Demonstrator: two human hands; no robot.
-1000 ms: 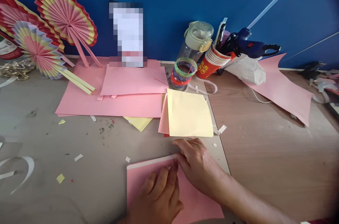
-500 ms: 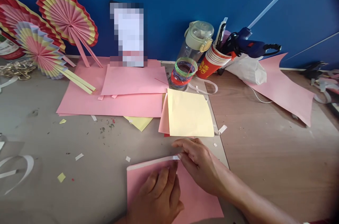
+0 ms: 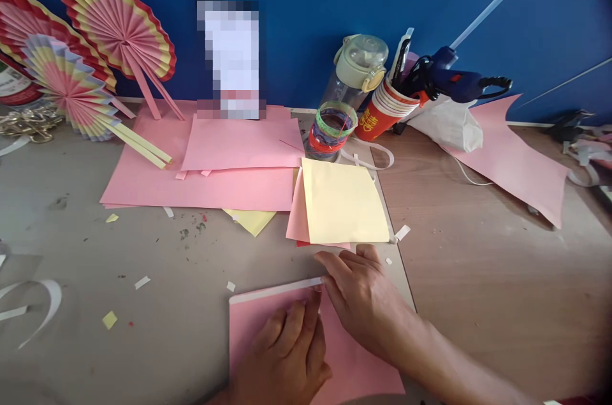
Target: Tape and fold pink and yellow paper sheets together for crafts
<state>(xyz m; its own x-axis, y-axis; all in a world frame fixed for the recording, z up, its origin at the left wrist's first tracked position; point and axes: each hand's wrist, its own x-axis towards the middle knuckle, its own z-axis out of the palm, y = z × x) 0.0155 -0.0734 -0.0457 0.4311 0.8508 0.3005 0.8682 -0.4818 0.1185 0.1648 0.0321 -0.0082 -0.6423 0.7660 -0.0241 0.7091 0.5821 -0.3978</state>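
Observation:
A sheet of pink paper (image 3: pixel 361 363) lies at the near edge of the table, with a narrow white strip like double-sided tape (image 3: pixel 277 290) along its far edge. My left hand (image 3: pixel 287 351) rests on the sheet, fingers bent side by side, fingertips just below the strip's right end. At that end my right hand (image 3: pixel 366 293) touches the strip with its thumb tip. Its index finger reaches out above the thumb, with a gap between them; the other fingers curl behind. Beyond the right hand lies a cream sheet (image 3: pixel 345 201) over pink paper.
Folded paper fans (image 3: pixel 122 29) stand at the back left. Large pink sheets (image 3: pixel 143 182) lie before a blurred-out upright rectangle (image 3: pixel 232 54). A bottle (image 3: pixel 358 67) and paper cups (image 3: pixel 382 115) with pens and a blue glue gun (image 3: pixel 454 83) stand behind. Paper scraps (image 3: pixel 109 319) dot the table.
My right hand has turned slightly and its index finger has shifted a little right. The strip's right end, shiny and creased before, looks flatter. My left hand stays put.

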